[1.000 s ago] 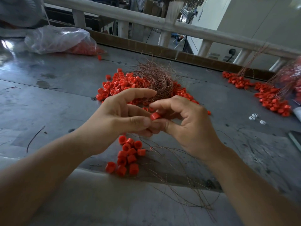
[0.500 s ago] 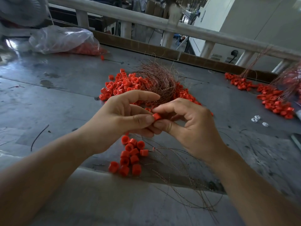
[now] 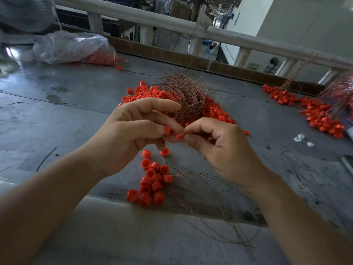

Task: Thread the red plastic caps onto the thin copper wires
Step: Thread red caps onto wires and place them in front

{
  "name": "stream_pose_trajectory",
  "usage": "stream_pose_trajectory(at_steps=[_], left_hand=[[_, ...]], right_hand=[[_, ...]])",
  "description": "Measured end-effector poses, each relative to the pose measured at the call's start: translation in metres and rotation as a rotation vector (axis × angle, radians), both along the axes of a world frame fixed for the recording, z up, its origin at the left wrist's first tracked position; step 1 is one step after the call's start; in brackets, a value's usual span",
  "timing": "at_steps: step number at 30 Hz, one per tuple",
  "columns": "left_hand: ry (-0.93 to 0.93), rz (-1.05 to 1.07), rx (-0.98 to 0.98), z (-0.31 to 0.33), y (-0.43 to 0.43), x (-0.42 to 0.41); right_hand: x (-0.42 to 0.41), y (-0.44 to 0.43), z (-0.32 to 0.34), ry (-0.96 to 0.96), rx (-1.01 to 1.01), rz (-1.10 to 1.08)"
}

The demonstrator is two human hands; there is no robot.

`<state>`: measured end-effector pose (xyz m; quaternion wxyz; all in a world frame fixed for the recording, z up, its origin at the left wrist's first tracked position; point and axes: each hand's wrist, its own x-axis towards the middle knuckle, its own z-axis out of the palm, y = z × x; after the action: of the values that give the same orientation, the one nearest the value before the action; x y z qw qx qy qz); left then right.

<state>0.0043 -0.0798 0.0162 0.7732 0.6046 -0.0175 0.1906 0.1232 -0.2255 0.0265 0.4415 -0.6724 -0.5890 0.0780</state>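
Note:
My left hand [image 3: 133, 134] pinches a red plastic cap [image 3: 167, 130] between thumb and fingers. A second small red cap [image 3: 179, 137] sits where the fingertips of both hands meet. My right hand [image 3: 219, 148] pinches at that cap; the wire in its fingertips is too thin to make out. Below the hands lies a cluster of red caps [image 3: 152, 180] with thin copper wires [image 3: 210, 197] trailing toward the table's near edge. Behind the hands a tangled bundle of copper wire [image 3: 187, 94] rests on a heap of loose red caps [image 3: 145, 92].
A clear plastic bag [image 3: 72, 46] holding red caps lies at the back left. Another spread of red caps [image 3: 317, 115] with wires lies at the right. Small white parts [image 3: 301, 138] sit near it. A white railing [image 3: 172, 25] runs behind the grey metal table [image 3: 57, 121].
The cap has shifted deeper between my left fingers, and a second cap now shows at the fingertips. My hands sit slightly lower in view and the camera has tilted.

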Motion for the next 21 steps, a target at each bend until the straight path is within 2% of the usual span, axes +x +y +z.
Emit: stream_pose_trajectory(at_steps=[3, 7, 13, 16, 21], left_hand=[[0.005, 0.024, -0.003, 0.001, 0.001, -0.001], [0.017, 0.034, 0.029, -0.001, -0.001, 0.001], [0.041, -0.013, 0.049, 0.003, -0.002, -0.003], [0.092, 0.197, 0.092, 0.008, 0.007, -0.003], [0.228, 0.749, 0.087, 0.004, 0.044, -0.003]], right_hand=[[0.004, -0.001, 0.002, -0.001, -0.014, -0.061], [-0.002, 0.0, 0.002, 0.065, -0.058, -0.019], [-0.001, -0.002, 0.005, -0.074, -0.041, -0.083], [0.001, -0.003, 0.006, -0.126, -0.112, -0.099], [-0.004, 0.001, -0.003, -0.206, -0.356, -0.042]])
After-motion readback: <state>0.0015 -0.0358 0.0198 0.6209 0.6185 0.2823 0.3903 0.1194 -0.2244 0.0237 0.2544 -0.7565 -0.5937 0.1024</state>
